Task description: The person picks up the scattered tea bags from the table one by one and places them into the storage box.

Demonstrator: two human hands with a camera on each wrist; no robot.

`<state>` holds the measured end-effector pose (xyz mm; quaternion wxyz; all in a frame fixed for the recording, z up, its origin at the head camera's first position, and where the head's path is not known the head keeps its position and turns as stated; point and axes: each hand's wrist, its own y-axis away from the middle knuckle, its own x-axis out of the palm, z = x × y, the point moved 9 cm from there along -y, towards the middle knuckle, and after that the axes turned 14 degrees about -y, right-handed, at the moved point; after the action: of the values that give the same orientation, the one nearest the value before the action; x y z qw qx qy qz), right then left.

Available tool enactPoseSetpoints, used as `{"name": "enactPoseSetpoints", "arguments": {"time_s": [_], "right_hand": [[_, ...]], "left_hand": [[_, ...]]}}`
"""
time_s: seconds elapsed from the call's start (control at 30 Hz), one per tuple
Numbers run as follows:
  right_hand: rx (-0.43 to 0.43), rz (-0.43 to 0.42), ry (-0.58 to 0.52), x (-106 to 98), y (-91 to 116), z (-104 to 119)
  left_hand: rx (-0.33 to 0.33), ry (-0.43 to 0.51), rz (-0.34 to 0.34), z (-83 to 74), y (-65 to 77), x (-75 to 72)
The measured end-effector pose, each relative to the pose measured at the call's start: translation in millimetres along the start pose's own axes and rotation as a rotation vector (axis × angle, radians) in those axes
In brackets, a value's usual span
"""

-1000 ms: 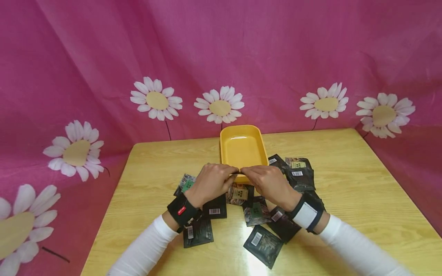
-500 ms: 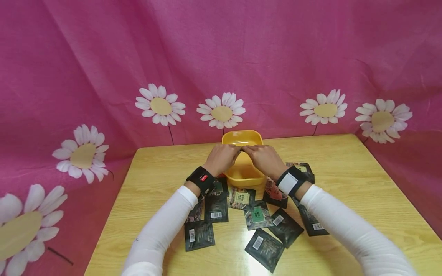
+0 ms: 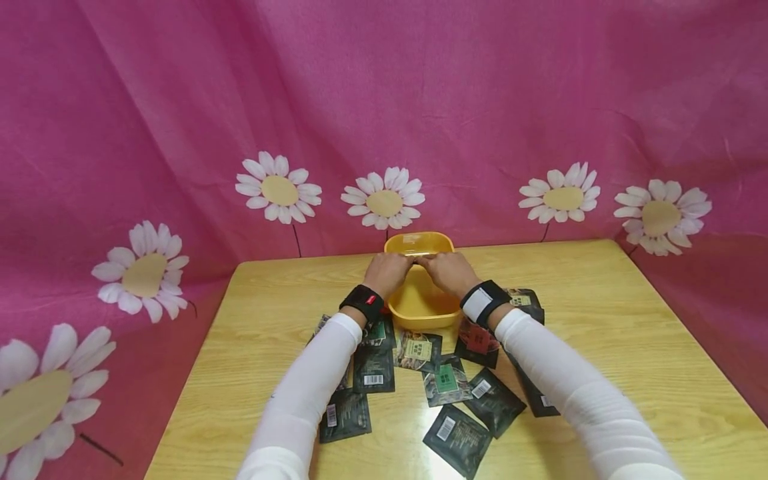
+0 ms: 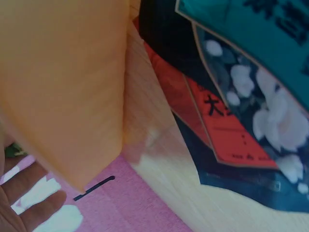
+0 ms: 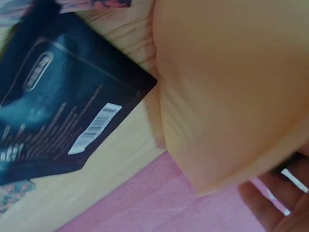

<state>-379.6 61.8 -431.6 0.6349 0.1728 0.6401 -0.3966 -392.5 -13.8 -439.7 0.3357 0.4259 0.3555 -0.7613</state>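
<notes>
Both hands are together above the yellow tray (image 3: pixel 423 322), fingertips meeting over its far half. Between them the left hand (image 3: pixel 389 272) and the right hand (image 3: pixel 449 272) pinch a dark flat packet, mostly hidden; a dark sliver of the packet (image 5: pixel 288 163) shows by the right hand's fingers in the right wrist view. The tray's wall (image 4: pixel 63 87) blocks much of the left wrist view, with the left hand's fingers (image 4: pixel 29 188) past its rim. What lies in the tray behind the hands cannot be seen.
Flat dark sachets lie scattered on the wooden table (image 3: pixel 282 293): a green-labelled sachet (image 3: pixel 447 380), a yellow-labelled sachet (image 3: pixel 418 351), a red-labelled sachet (image 3: pixel 477 342), barcoded sachets (image 3: pixel 459 440) and several others. Some overlap or sit under the forearms. A pink flowered cloth (image 3: pixel 480 120) hangs behind.
Both hands have moved forward together, from the tray's near rim to above its far half, still pinching the dark packet. The sachets on the table keep their places.
</notes>
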Motion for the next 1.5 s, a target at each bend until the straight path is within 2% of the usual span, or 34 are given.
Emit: {"name": "enactPoseSetpoints", "arguments": {"time_s": [0.2, 0.37, 0.47, 0.57, 0.67, 0.77, 0.83, 0.9, 1.03, 1.2, 1.37, 1.5], "right_hand": [[0.055, 0.036, -0.004, 14.6, -3.1, -5.5], [0.051, 0.001, 0.016, 18.9, -2.7, -7.3], [0.04, -0.012, 0.029, 21.4, -2.9, -7.6], [0.041, 0.007, 0.032, 26.8, -2.0, -8.0], [0.056, 0.053, 0.034, 31.6, -1.3, -9.3], [0.088, 0.083, 0.021, 27.6, 0.7, -10.0], [0.116, 0.08, 0.014, 19.5, 4.1, -9.0], [0.147, 0.051, 0.003, 5.8, 10.7, -5.8], [0.178, -0.014, 0.014, -21.0, 35.0, 7.3], [0.156, -0.038, 0.048, -42.6, 80.3, 34.4], [0.121, -0.046, 0.047, -56.7, 133.0, 64.9], [0.122, -0.001, 0.003, -57.8, 175.7, 89.0]], "left_hand": [[-0.003, -0.065, 0.082, -3.2, -2.8, 12.8], [0.01, -0.132, 0.226, -9.1, -4.0, 23.2], [0.003, -0.135, 0.307, -10.0, -4.7, 29.6], [-0.017, -0.11, 0.355, -9.6, -4.9, 34.5], [-0.034, -0.061, 0.368, -8.3, -5.9, 37.1], [-0.034, -0.019, 0.353, -6.7, -7.2, 32.7], [-0.032, 0.0, 0.331, -5.6, -5.9, 23.0], [-0.033, 0.001, 0.287, -5.6, -1.1, 7.3], [-0.017, -0.008, 0.203, -14.6, 25.0, -28.7], [0.047, 0.042, 0.117, -38.5, 75.2, -60.8], [0.118, 0.117, 0.038, -61.2, 130.7, -83.7], [0.206, 0.165, 0.054, -85.5, 174.8, -87.9]]}}
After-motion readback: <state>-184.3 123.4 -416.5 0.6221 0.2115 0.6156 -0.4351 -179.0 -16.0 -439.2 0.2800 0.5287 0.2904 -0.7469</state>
